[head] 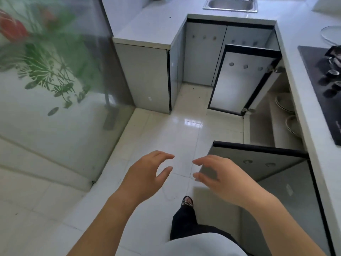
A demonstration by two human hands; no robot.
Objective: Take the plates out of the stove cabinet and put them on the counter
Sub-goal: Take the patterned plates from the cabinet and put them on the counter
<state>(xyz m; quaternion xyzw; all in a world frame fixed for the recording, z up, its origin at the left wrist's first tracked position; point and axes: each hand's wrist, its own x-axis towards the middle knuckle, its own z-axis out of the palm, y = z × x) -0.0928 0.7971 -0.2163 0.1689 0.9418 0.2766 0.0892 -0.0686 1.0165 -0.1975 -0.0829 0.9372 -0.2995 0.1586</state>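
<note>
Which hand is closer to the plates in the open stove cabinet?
Right. The right hand is open in front of the near cabinet door, short of the plates; the left hand is open farther left, over the floor tiles.

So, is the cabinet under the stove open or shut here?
Open. Its far door and near door both stand swung out over the floor, and the plates show inside.

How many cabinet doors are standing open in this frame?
2, both under the stove: the far door hangs open toward the sink; the near door stands open by the right hand. Other doors look closed.
</note>
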